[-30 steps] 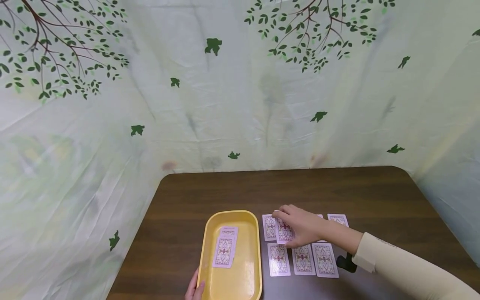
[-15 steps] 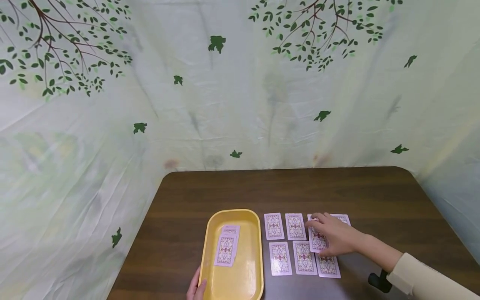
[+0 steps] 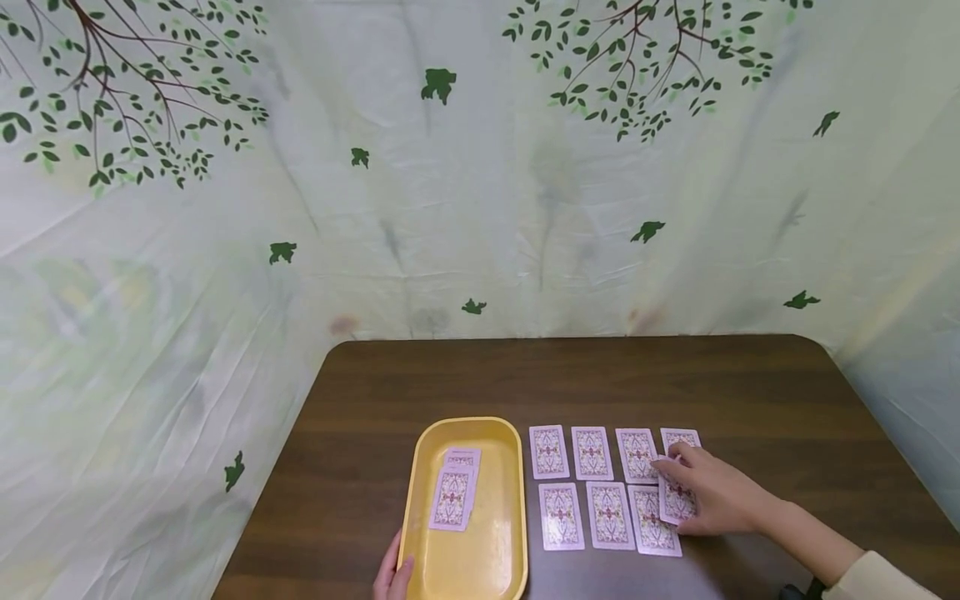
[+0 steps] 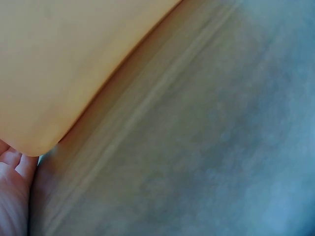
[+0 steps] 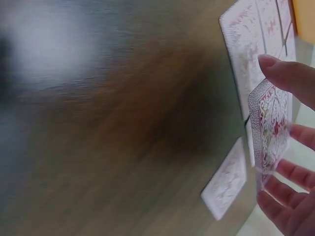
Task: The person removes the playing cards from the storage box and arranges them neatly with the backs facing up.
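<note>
Near the right end of the laid-out cards, my right hand point(image 3: 723, 493) holds a playing card point(image 3: 672, 497) with a purple-and-white patterned back. In the right wrist view, thumb and fingertips grip this card point(image 5: 269, 130) by its opposite edges, raised above the table. Two rows of playing cards point(image 3: 611, 515), patterned backs up, lie right of the yellow tray point(image 3: 491, 554). The held card overlaps the last card of the front row from above. My left hand point(image 3: 392, 573) grips the tray's left side near the front, thumb at the rim; its other fingers are mostly hidden.
Inside the tray lie overlapping cards point(image 3: 452, 498), backs up. All this rests on a dark brown wooden table point(image 3: 420, 375), whose far edge meets a pale curtain point(image 3: 465, 208) printed with leaves and branches.
My right hand has moved rightward along the cards and a little nearer, carrying a card. Back-row cards it covered now show. The left hand and tray stay put.
</note>
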The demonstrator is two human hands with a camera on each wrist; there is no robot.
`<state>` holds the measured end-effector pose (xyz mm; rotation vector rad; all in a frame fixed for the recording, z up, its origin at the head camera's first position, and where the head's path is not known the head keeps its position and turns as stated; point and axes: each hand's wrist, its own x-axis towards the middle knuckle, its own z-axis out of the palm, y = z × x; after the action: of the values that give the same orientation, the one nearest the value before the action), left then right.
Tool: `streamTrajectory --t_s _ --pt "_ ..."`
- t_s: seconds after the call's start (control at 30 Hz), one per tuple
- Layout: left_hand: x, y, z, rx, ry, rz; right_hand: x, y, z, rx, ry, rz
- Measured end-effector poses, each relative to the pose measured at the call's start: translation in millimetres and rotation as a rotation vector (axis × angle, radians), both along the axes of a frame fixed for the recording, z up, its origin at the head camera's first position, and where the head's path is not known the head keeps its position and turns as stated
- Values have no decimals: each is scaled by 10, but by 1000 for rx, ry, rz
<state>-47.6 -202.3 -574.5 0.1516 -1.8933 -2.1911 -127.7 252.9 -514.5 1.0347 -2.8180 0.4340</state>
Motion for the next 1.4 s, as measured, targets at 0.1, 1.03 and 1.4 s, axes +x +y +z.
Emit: streamTrajectory --t_s 0.1,1.03,1.4 --pt "9 4 2 2 -13 1 85 71 -43 1 38 7" --pt "-8 -2 11 7 134 -45 546 277 -340 -126 86 33" --pt "1 -5 10 -7 39 -23 607 285 -396 -143 75 23"
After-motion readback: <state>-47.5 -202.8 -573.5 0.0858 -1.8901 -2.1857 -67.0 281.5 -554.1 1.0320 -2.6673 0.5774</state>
